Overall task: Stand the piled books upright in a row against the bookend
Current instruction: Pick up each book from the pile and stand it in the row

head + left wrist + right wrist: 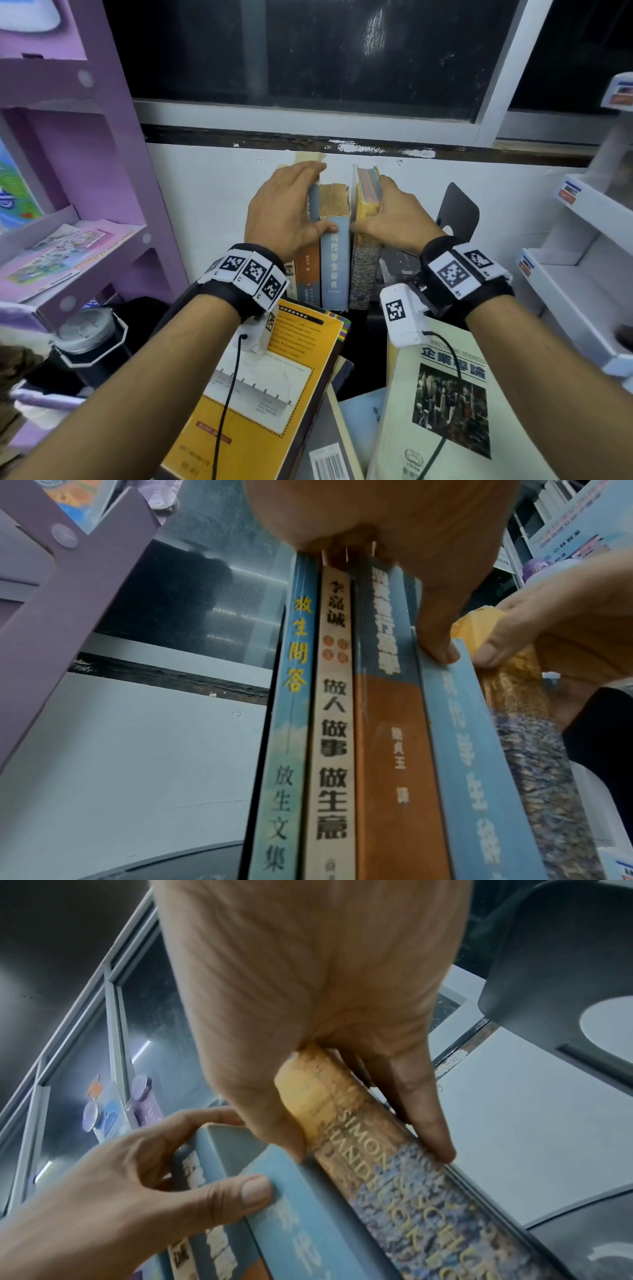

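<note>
Several books stand upright in a row at the wall. My left hand [298,205] grips the left group from above, with fingers over their tops and the thumb [441,647] on the spine of the blue dictionary [334,267]. My right hand [373,205] pinches the yellow-topped handbook [394,1164] between thumb and fingers, just right of the dictionary. The black bookend [459,209] stands further right, and a gap separates it from the handbook. In front lie piled books, among them an orange-yellow one [267,394] and a pale green one [445,394].
A purple shelf unit [102,171] stands at the left and a white shelf unit [582,240] at the right. A dark window runs above the white wall. A container with a grey lid [85,329] sits at the lower left.
</note>
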`<state>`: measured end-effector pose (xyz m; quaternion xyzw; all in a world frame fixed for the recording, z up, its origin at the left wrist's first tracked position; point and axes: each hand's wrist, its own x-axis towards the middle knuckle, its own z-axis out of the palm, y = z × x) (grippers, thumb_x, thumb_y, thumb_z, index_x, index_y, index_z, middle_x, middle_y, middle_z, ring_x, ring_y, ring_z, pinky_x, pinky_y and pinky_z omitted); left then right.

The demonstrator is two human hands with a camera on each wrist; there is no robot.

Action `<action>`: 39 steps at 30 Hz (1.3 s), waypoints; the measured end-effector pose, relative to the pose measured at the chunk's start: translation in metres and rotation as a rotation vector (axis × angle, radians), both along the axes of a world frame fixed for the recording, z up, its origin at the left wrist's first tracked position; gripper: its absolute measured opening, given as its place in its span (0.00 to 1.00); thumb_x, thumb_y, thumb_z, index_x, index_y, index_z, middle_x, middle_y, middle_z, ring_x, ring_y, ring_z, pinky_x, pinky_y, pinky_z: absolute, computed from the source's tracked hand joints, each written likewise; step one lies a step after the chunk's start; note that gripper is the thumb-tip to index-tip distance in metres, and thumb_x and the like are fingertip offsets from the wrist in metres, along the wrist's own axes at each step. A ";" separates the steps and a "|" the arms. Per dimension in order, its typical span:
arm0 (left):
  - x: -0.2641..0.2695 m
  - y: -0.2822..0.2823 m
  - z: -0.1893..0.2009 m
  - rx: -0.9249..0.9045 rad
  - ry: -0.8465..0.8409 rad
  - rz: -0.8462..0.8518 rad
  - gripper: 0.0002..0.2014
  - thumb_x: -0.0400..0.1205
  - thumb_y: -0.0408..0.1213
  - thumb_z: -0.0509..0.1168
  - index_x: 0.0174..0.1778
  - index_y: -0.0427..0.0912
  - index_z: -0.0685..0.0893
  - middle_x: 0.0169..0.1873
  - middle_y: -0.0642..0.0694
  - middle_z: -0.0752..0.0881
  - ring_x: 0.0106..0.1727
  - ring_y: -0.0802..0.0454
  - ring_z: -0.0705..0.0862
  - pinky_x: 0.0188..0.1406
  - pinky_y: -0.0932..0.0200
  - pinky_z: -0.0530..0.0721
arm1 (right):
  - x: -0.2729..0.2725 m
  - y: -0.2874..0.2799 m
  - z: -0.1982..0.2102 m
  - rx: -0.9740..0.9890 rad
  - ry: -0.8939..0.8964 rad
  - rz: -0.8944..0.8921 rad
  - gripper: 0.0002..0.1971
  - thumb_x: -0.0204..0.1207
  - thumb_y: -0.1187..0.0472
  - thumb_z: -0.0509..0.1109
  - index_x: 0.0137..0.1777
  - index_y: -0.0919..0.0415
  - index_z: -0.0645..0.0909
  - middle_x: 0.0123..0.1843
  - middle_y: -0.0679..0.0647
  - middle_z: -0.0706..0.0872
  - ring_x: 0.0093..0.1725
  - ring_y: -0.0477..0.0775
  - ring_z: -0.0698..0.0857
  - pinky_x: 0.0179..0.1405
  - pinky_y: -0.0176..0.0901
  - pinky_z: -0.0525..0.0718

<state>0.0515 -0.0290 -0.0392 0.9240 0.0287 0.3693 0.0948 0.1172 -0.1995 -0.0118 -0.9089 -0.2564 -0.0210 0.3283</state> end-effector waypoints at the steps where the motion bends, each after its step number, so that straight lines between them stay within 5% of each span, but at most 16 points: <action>1: 0.000 0.002 0.001 -0.006 0.004 0.013 0.46 0.63 0.62 0.76 0.75 0.49 0.70 0.73 0.50 0.75 0.75 0.48 0.70 0.74 0.50 0.67 | 0.002 -0.001 0.000 0.004 0.004 0.014 0.34 0.68 0.53 0.79 0.71 0.57 0.66 0.57 0.56 0.83 0.51 0.55 0.83 0.47 0.50 0.85; 3: 0.000 0.006 0.001 -0.043 0.012 0.052 0.47 0.60 0.67 0.75 0.73 0.50 0.71 0.73 0.51 0.76 0.78 0.47 0.68 0.77 0.43 0.64 | 0.003 -0.004 -0.004 0.049 0.037 0.046 0.41 0.68 0.51 0.80 0.77 0.51 0.63 0.60 0.51 0.83 0.55 0.54 0.83 0.47 0.45 0.83; 7: 0.000 0.007 0.002 -0.180 0.030 -0.021 0.43 0.59 0.62 0.79 0.70 0.53 0.74 0.68 0.54 0.79 0.67 0.50 0.78 0.64 0.48 0.79 | 0.000 -0.011 -0.023 0.168 0.111 0.105 0.49 0.73 0.47 0.76 0.84 0.39 0.45 0.68 0.47 0.81 0.59 0.52 0.83 0.49 0.56 0.89; 11: 0.002 0.006 0.004 -0.181 0.034 -0.063 0.43 0.59 0.58 0.80 0.71 0.51 0.75 0.70 0.53 0.78 0.69 0.51 0.77 0.67 0.50 0.77 | 0.002 -0.011 -0.028 0.220 0.073 0.115 0.47 0.73 0.48 0.76 0.83 0.37 0.47 0.70 0.48 0.82 0.55 0.48 0.82 0.56 0.55 0.86; 16: 0.002 0.003 0.004 -0.170 0.043 -0.070 0.43 0.60 0.57 0.80 0.71 0.50 0.74 0.71 0.53 0.77 0.70 0.51 0.76 0.67 0.52 0.75 | 0.002 -0.013 -0.029 0.227 0.019 0.110 0.46 0.74 0.51 0.76 0.85 0.45 0.49 0.72 0.49 0.79 0.57 0.44 0.78 0.58 0.38 0.75; 22: 0.000 0.002 0.003 -0.180 0.028 -0.060 0.43 0.61 0.57 0.80 0.71 0.51 0.74 0.71 0.53 0.77 0.70 0.50 0.77 0.66 0.51 0.76 | 0.000 -0.009 -0.025 0.232 -0.007 0.102 0.41 0.76 0.54 0.75 0.83 0.51 0.55 0.71 0.53 0.80 0.54 0.47 0.80 0.56 0.38 0.76; 27: 0.000 0.002 0.002 -0.176 0.024 -0.053 0.43 0.61 0.59 0.80 0.71 0.52 0.73 0.72 0.54 0.77 0.70 0.51 0.77 0.67 0.52 0.76 | -0.007 -0.007 -0.028 0.259 -0.108 0.079 0.33 0.77 0.57 0.74 0.78 0.55 0.63 0.57 0.46 0.78 0.48 0.46 0.83 0.48 0.32 0.75; 39: -0.002 0.001 0.001 -0.178 0.018 -0.051 0.42 0.61 0.59 0.79 0.70 0.53 0.73 0.71 0.55 0.77 0.69 0.52 0.77 0.65 0.55 0.75 | -0.007 -0.006 -0.029 0.249 -0.154 0.010 0.31 0.76 0.56 0.75 0.76 0.53 0.67 0.56 0.54 0.84 0.49 0.55 0.85 0.56 0.53 0.84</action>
